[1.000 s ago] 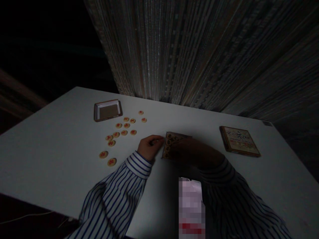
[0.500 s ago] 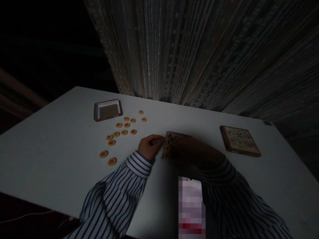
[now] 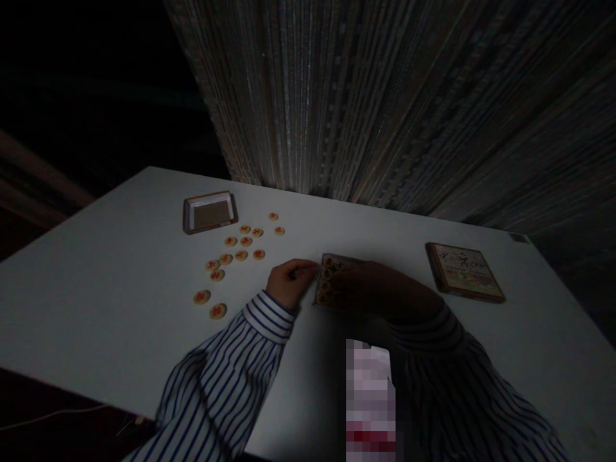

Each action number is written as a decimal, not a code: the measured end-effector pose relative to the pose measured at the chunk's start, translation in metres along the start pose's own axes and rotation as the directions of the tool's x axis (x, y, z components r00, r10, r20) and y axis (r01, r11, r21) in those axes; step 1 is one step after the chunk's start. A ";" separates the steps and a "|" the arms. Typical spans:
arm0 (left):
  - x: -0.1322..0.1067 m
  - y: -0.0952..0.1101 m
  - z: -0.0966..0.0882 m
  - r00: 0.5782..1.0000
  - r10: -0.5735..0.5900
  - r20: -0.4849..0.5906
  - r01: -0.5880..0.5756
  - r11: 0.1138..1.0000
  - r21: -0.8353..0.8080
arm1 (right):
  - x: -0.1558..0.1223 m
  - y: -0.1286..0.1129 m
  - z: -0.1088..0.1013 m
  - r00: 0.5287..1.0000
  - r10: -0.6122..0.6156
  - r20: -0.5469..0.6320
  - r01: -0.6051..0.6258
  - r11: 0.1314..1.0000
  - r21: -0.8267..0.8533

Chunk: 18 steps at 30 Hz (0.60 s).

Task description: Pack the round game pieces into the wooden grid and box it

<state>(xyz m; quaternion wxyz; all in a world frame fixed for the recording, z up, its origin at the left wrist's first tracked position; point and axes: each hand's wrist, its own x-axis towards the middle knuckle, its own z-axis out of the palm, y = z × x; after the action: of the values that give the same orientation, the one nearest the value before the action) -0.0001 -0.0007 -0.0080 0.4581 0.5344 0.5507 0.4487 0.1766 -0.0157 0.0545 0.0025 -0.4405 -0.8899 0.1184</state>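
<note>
A small brown box (image 3: 329,264) with round game pieces packed inside lies at the middle of the white table (image 3: 96,269). My left hand (image 3: 289,282) is curled against the box's left side, its fingers closed at the edge. My right hand (image 3: 380,290) lies in shadow over the box and covers most of it; its fingers are too dark to read. Several loose round tan pieces with red marks (image 3: 235,256) are scattered on the table to the left of my left hand.
An empty brown tray with a pale inside (image 3: 210,212) sits at the back left. A flat box lid with a printed picture (image 3: 464,271) lies at the right. A ribbed curtain hangs behind the table. A blurred pale object lies near the front edge.
</note>
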 end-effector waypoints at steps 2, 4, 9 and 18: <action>0.000 -0.001 -0.001 1.000 0.009 -0.009 -0.009 1.000 0.009 | -0.002 0.002 -0.005 0.998 -0.026 0.062 0.025 1.000 0.018; 0.001 -0.001 -0.001 1.000 0.022 -0.019 -0.022 1.000 0.013 | -0.003 0.004 -0.010 0.994 -0.009 0.111 0.007 1.000 0.021; 0.002 -0.001 -0.001 0.997 0.034 -0.064 -0.034 0.999 0.003 | -0.004 0.003 -0.020 0.990 0.066 0.129 -0.060 0.997 -0.049; 0.003 -0.002 -0.004 0.995 0.051 -0.085 -0.052 0.999 -0.014 | -0.006 -0.006 -0.030 0.985 0.114 0.128 -0.095 0.985 -0.145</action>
<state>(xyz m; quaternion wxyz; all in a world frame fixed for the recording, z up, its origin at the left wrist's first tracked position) -0.0046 0.0025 -0.0090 0.4268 0.5252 0.5522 0.4870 0.1790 -0.0171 0.0852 -0.0950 -0.4765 -0.8698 0.0862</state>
